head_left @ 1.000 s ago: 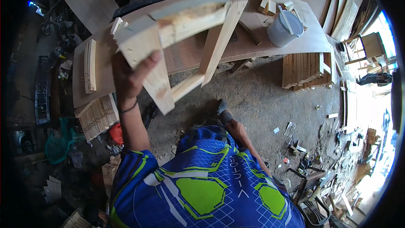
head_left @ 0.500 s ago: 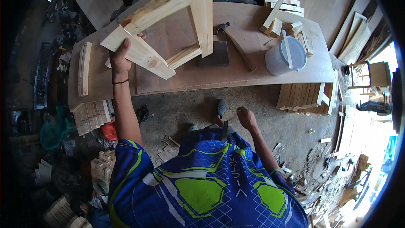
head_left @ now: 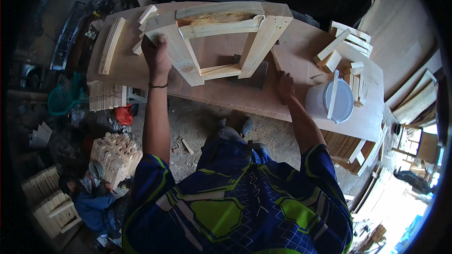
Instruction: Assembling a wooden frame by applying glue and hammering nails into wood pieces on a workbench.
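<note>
My left hand [head_left: 157, 59] is closed around the left side piece of a wooden frame [head_left: 266, 40], holding it up over the workbench [head_left: 188, 91]. The frame is pale timber with two slanting sides, a thick curved top rail showing brown bark-like grain, and a thinner lower rail. My right hand [head_left: 286, 87] is closed at the handle end of a hammer [head_left: 277, 59], which lies on the bench; its head is mostly hidden behind the frame. A dark flat plate [head_left: 256, 76] rests on the bench below the frame.
A white bucket [head_left: 318, 99] with a stick across its top stands right of my right hand. Wood offcuts [head_left: 332, 47] lie behind it, and a nail-like piece [head_left: 316, 75] nearby. Long strips [head_left: 112, 47] lie at left. A person [head_left: 94, 207] sits low at lower left beside stacked timber [head_left: 115, 160].
The frame has come lower and more level in my left hand. My right hand has risen from beside my body to the hammer handle on the bench. The view has shifted and turned.
</note>
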A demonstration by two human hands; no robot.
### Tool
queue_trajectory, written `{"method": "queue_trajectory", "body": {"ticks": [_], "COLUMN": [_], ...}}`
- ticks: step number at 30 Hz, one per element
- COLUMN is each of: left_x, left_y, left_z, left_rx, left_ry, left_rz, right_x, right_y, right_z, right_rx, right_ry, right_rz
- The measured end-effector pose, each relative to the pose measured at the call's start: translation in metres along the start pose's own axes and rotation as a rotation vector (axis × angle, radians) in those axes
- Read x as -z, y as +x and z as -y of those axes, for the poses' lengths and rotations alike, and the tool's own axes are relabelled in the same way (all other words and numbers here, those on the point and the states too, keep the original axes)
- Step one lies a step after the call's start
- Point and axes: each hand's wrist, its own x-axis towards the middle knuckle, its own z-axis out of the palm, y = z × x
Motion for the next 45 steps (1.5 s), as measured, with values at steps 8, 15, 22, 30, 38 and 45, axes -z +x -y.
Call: {"method": "queue_trajectory", "body": {"ticks": [8, 15, 22, 30, 38, 45], "left_x": [-0.038, -0.146, -0.165, -0.159, -0.154, -0.169], "left_y": [-0.002, -0.027, -0.032, -0.033, -0.031, -0.031], "left_z": [-0.003, 0.001, 0.013, 0.021, 0.022, 0.026], "left_rx": [-0.051, -0.045, -0.065, -0.083, -0.08, -0.046], "left_ry": [0.023, -0.142, -0.065, -0.05, -0.035, -0.147], "left_rz": [-0.132, 0.068, 0.167, 0.144, 0.123, 0.133], "right_x": [0.104, 0.274, 0.38, 0.369, 0.451, 0.356], "right_y": [-0.047, -0.199, -0.262, -0.21, -0.213, -0.174], "right_z": [-0.008, -0.028, 0.06, 0.115, 0.058, 0.048], "right_rx": [-0.183, -0.092, 0.277, 0.4, 0.737, 0.31], "right_ry": [0.798, 1.164, 0.974, 0.319, 0.33, 0.258], "right_rz": [0.031, -0.438, -0.489, -0.268, -0.708, -0.351]}}
